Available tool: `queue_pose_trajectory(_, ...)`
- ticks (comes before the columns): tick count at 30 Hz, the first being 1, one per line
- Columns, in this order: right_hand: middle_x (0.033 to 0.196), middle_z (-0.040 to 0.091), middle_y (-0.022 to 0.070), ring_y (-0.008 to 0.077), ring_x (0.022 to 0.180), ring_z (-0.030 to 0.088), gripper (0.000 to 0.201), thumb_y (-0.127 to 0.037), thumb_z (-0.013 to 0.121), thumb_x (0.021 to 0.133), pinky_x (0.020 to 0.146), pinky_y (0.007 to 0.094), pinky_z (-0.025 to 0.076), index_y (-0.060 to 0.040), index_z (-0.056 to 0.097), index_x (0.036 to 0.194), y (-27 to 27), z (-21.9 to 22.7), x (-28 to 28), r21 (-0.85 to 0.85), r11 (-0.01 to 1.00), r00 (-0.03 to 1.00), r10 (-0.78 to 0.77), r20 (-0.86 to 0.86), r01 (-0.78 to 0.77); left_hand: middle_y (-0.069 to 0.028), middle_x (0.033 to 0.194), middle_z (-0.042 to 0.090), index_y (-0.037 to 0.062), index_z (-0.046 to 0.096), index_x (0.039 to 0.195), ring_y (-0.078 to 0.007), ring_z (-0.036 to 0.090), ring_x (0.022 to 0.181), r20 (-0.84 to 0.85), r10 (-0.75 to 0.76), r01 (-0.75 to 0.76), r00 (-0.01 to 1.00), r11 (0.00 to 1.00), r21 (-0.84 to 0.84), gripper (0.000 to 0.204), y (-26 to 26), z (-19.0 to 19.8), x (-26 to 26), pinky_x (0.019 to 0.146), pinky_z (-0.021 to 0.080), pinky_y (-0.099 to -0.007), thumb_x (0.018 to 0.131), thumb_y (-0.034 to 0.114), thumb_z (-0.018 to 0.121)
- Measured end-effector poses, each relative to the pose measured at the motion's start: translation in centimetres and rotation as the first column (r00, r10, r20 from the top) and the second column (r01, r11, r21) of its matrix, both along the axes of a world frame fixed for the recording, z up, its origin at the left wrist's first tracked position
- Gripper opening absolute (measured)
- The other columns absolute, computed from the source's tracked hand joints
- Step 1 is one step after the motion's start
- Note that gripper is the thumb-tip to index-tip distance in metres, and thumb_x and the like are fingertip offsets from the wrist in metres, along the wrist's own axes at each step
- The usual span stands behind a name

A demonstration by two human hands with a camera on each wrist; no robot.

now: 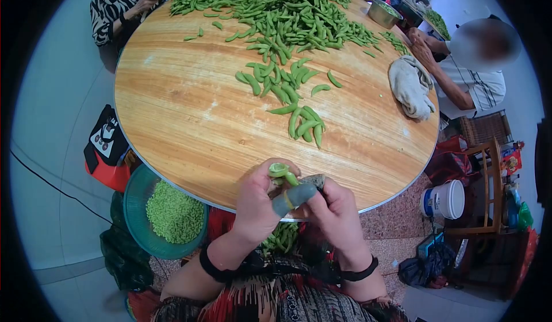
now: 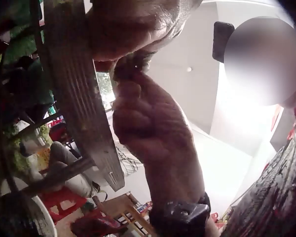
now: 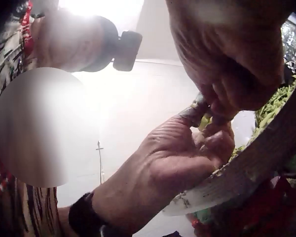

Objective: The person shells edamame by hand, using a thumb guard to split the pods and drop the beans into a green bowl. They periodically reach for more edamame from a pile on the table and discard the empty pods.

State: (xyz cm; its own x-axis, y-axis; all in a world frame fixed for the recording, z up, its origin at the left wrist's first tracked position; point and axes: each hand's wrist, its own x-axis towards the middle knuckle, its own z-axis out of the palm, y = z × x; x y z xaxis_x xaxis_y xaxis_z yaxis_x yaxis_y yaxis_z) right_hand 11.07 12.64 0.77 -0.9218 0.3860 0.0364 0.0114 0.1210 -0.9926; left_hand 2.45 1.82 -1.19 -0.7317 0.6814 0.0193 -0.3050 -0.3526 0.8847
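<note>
Over the near table edge in the head view, my left hand (image 1: 256, 201) holds an edamame pod (image 1: 279, 170), split open at its upper end. My right hand (image 1: 340, 214) meets it from the other side, thumb and forefinger pinching at the pod's lower end. Grey-green finger covers (image 1: 303, 194) wrap the thumbs, and a speckled cover (image 1: 313, 179) is on the right forefinger. Both wrist views are dark; in the right wrist view, a bit of green pod (image 3: 205, 121) shows between the fingers. Whole pods (image 1: 305, 123) lie on the table beyond my hands.
A large heap of pods (image 1: 293, 17) covers the far side of the round wooden table (image 1: 190, 115). A teal basin (image 1: 135, 213) of shelled beans stands below left. More pods (image 1: 282, 237) are at my lap. A cloth (image 1: 409, 86) lies at right; other people sit around.
</note>
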Motion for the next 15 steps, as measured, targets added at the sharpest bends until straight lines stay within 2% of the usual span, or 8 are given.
queue_pose_trajectory(1, 0.06, 0.05, -0.0008, 0.0017, 0.045, 0.035, 0.022, -0.017, 0.046, 0.094, 0.039, 0.0172, 0.027, -0.0024, 0.054, 0.079, -0.2, 0.1, -0.2, 0.002, 1.0, 1.0, -0.001, 0.0, 0.001, -0.0044, 0.09, 0.056, 0.0016, 0.052, 0.101, -0.0098, 0.054, 0.08, -0.1, 0.066, -0.079, 0.993, 0.988, -0.131, 0.023, 0.1, -0.1, 0.0, 0.071, 0.045, -0.0222, 0.081, 0.004, 0.063)
queue_pose_trajectory(4, 0.059, 0.051, -0.0009, 0.0016, 0.046, 0.036, 0.025, -0.017, 0.048, 0.093, 0.039, 0.0177, 0.027, -0.0035, 0.053, 0.072, 0.1, 0.4, -0.5, -0.007, 0.995, 0.995, -0.101, 0.026, 0.101, -0.0026, 0.087, 0.056, 0.0004, 0.052, 0.102, -0.0084, 0.055, 0.075, -0.085, 0.043, -0.058, 0.995, 0.981, -0.183, 0.026, 0.2, 0.5, -0.6, 0.068, 0.046, -0.0206, 0.078, -0.001, 0.064)
queue_pose_trajectory(6, 0.059, 0.049, -0.0024, 0.0012, 0.046, 0.035, 0.025, -0.017, 0.048, 0.093, 0.041, 0.0177, 0.028, -0.0047, 0.051, 0.071, 1.4, 0.6, -0.6, -0.57, 0.822, 0.985, 0.1, 0.142, -0.002, -0.002, 0.085, 0.056, 0.0005, 0.052, 0.103, -0.0075, 0.055, 0.073, -0.082, 0.061, -0.074, 0.995, 0.983, -0.169, 0.027, 0.5, 1.3, -0.8, 0.065, 0.046, -0.0198, 0.079, -0.001, 0.064)
queue_pose_trajectory(7, 0.058, 0.048, -0.0029, 0.0007, 0.046, 0.034, 0.025, -0.018, 0.049, 0.092, 0.042, 0.0178, 0.028, -0.0057, 0.051, 0.071, 1.7, 1.3, -0.8, -0.6, 0.8, 0.977, 0.1, 0.187, 0.033, -0.0014, 0.083, 0.056, 0.0005, 0.052, 0.103, -0.0066, 0.054, 0.07, -0.079, 0.079, -0.091, 0.994, 0.983, -0.157, 0.027, 0.6, 1.6, -1.0, 0.062, 0.045, -0.019, 0.079, -0.001, 0.063)
queue_pose_trajectory(11, 0.059, 0.049, -0.0027, 0.0011, 0.049, 0.036, 0.025, -0.018, 0.05, 0.092, 0.043, 0.0185, 0.029, -0.0039, 0.051, 0.071, 1.5, 0.9, -1.1, -0.396, 0.916, 0.971, 0.034, 0.238, 0.065, -0.0021, 0.083, 0.057, 0.0016, 0.05, 0.112, -0.0055, 0.053, 0.069, -0.14, 0.001, -0.023, 0.99, 0.988, -0.151, 0.033, 0.5, 1.2, -1.8, 0.058, 0.043, -0.0173, 0.081, -0.003, 0.058)
queue_pose_trajectory(13, 0.059, 0.05, -0.0028, 0.0019, 0.052, 0.039, 0.024, -0.017, 0.052, 0.091, 0.046, 0.0196, 0.032, -0.0018, 0.052, 0.072, 1.4, 0.1, -1.6, 0.004, 0.994, 0.984, -0.104, 0.144, 0.105, -0.0033, 0.084, 0.058, 0.0038, 0.046, 0.121, -0.0054, 0.053, 0.068, -0.16, -0.109, 0.08, 0.981, 0.982, -0.174, 0.039, 0.5, 0.6, -2.7, 0.056, 0.04, -0.0165, 0.084, -0.003, 0.051)
queue_pose_trajectory(14, 0.059, 0.05, -0.0028, 0.0019, 0.052, 0.039, 0.024, -0.017, 0.052, 0.091, 0.046, 0.0196, 0.032, -0.0018, 0.052, 0.072, 1.7, 0.3, -1.6, 0.013, 0.995, 0.984, -0.101, 0.143, 0.1, -0.0033, 0.084, 0.058, 0.0038, 0.046, 0.121, -0.0054, 0.053, 0.068, -0.161, -0.103, 0.076, 0.982, 0.983, -0.164, 0.039, 0.4, 0.7, -2.9, 0.056, 0.04, -0.0165, 0.084, -0.003, 0.051)
queue_pose_trajectory(15, 0.058, 0.049, -0.0031, 0.0022, 0.054, 0.04, 0.024, -0.016, 0.053, 0.09, 0.047, 0.0203, 0.033, -0.0011, 0.053, 0.072, 2.2, 0.6, -1.6, 0.035, 0.996, 0.985, -0.084, 0.153, 0.08, -0.0038, 0.085, 0.058, 0.0041, 0.045, 0.124, -0.0057, 0.053, 0.068, 0.004, -0.127, 0.126, 0.992, 0.989, -0.071, 0.04, 0.3, 1.0, -3.1, 0.056, 0.04, -0.0163, 0.084, -0.004, 0.046)
